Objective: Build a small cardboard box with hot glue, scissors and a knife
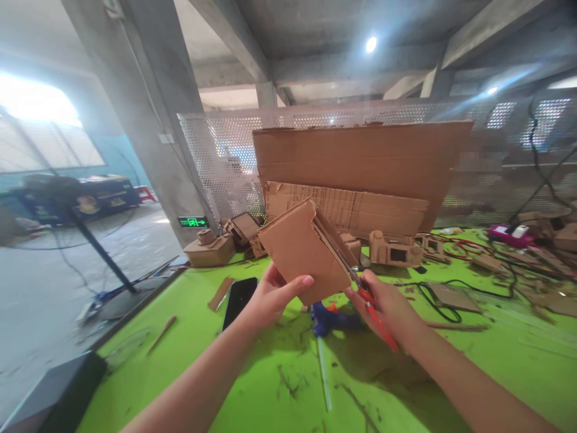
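My left hand (279, 294) grips a brown cardboard piece (302, 252) by its lower left edge, thumb across the front. Red-handled scissors (378, 322) are in my right hand (383, 304), their blades lying along the right edge of the cardboard, where a narrow strip stands partly apart. Below the cardboard lies a blue tool (331, 322) with an orange part, probably a glue gun, with a clear glue stick (323, 373) in front of it. A dark-screened phone (240, 300) rests just left of my left hand.
Large cardboard sheets (360, 156) lean against a perforated screen (225, 144) at the back. Camera-shaped cardboard pieces (396, 249) and a cardboard box (210, 249) stand before them. Black cable (439, 307) and scraps lie right on the green table (189, 385). A wooden stick (161, 334) lies left.
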The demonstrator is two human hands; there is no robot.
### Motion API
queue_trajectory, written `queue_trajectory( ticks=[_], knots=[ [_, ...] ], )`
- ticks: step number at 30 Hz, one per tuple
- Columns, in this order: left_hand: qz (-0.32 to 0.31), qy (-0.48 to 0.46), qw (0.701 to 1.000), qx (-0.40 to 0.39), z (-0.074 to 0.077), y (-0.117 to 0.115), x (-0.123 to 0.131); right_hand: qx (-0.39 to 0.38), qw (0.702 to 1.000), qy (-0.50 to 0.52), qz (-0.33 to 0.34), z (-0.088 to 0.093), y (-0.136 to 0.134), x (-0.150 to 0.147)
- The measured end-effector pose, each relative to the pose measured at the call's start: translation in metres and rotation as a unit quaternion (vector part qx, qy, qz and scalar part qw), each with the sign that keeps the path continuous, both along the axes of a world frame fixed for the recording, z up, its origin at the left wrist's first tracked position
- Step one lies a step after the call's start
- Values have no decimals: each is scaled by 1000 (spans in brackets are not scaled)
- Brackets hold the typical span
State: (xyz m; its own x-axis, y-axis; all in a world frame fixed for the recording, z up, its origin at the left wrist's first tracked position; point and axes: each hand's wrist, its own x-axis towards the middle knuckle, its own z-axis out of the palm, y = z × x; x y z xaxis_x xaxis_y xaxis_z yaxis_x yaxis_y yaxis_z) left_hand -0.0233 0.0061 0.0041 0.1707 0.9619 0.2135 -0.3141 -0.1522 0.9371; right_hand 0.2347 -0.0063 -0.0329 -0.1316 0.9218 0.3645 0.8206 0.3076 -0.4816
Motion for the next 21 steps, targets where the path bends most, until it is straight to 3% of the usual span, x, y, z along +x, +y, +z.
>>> queue_trajectory(
  ticks=[12, 21],
  knots=[
    [-17, -39, 999, -30, 3, -3, 1, 20, 999, 20, -22, 17, -13, -6],
    [-13, -27, 999, -23, -3, 2, -2, 23, 1000, 16, 0, 0, 2, 0]
  ],
)
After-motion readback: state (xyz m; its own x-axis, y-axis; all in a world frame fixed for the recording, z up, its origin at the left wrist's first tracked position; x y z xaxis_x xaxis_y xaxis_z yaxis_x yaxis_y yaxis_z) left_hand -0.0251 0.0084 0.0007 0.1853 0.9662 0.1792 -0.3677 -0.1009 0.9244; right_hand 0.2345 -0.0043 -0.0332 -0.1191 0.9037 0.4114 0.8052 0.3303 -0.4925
